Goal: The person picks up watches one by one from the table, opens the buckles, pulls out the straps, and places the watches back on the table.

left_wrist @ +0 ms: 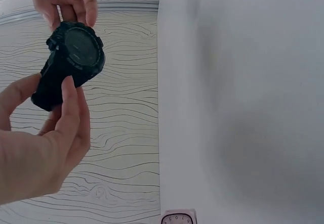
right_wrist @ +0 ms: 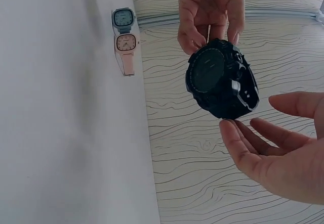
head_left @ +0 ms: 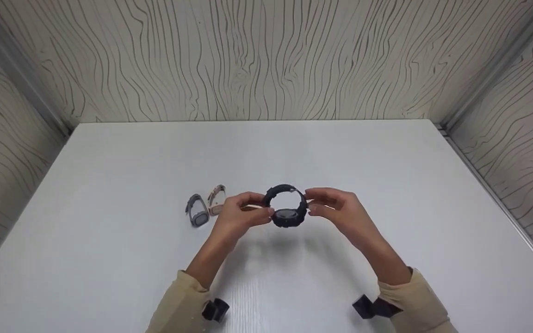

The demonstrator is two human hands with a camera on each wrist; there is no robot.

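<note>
A black digital watch [head_left: 288, 217] with its strap closed in a loop is held above the white table. My left hand [head_left: 242, 213] pinches the strap at its left side, as the left wrist view shows with the fingers around the black band [left_wrist: 48, 90]. At the watch's right side is my right hand [head_left: 338, 208], its fingers spread. One fingertip [right_wrist: 228, 125] meets the lower edge of the watch in the right wrist view, while another finger stands apart from the strap. The watch face [right_wrist: 208, 71] carries a dark round dial.
Left of my hands, a grey-blue watch [head_left: 199, 217] and a pink watch [head_left: 215, 209] lie side by side on the white table [head_left: 109, 185]. Wood-patterned panels [head_left: 248, 60] rise behind the table and at both sides. Black wrist mounts [head_left: 215, 310] sit at the sleeves.
</note>
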